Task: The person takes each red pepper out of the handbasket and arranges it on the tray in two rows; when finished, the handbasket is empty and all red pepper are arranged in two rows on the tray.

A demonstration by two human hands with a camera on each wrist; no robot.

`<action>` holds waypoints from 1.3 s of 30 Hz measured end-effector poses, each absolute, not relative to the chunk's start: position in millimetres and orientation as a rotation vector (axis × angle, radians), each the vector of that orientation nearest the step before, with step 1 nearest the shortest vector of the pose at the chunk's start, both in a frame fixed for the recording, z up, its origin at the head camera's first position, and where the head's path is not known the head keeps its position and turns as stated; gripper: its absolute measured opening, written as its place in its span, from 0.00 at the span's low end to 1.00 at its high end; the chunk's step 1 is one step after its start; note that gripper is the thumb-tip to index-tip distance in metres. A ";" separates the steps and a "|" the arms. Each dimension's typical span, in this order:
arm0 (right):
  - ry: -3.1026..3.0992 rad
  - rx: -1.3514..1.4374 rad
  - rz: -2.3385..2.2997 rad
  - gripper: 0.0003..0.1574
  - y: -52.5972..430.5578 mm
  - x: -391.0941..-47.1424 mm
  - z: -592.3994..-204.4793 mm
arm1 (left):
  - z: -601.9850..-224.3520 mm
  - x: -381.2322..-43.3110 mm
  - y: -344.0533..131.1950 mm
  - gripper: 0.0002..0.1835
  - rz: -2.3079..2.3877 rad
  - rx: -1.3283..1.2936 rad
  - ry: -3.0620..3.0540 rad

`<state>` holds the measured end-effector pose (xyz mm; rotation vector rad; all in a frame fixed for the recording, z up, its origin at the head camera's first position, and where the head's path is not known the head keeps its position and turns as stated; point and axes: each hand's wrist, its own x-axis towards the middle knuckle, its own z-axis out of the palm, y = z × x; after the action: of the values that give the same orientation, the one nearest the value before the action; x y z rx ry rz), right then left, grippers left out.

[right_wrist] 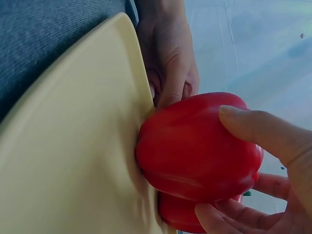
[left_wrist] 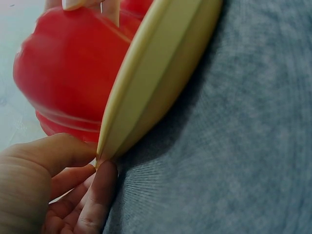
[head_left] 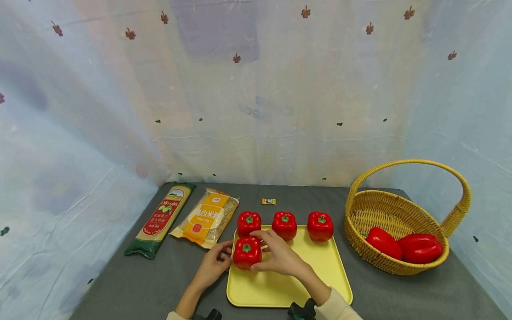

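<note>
My right hand [head_left: 281, 257] holds a red bell pepper [head_left: 246, 254] at the left side of a yellow tray [head_left: 280, 291]. In the right wrist view, its thumb lies along one side of this pepper [right_wrist: 195, 146] and its fingers bend round the other. My left hand [head_left: 212, 268] is at the tray's left edge, pinching the rim [left_wrist: 109, 131] between thumb and fingers in the left wrist view. Along the tray's far side stand three more red bell peppers: one at the left [head_left: 249, 222], one in the middle [head_left: 285, 226] and one at the right [head_left: 320, 226].
A wicker basket [head_left: 356, 242] with a tall handle stands at the right, two long red peppers [head_left: 420, 249] inside. To the left lie a green-and-red pasta packet [head_left: 162, 220] and an orange-and-clear food bag [head_left: 207, 218]. A small yellow wrapped item [head_left: 268, 201] lies behind the tray.
</note>
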<state>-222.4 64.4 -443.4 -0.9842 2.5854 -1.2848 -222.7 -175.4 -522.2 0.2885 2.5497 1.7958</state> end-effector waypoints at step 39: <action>2.580 -1.005 -1.289 0.52 64.7 -222.2 -443.3 | -520.0 -221.8 -175.9 0.24 1.744 0.285 2.588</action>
<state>-222.2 64.7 -443.3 -1.0048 2.5804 -1.2888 -221.8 -175.9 -520.0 0.2855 2.5884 1.7437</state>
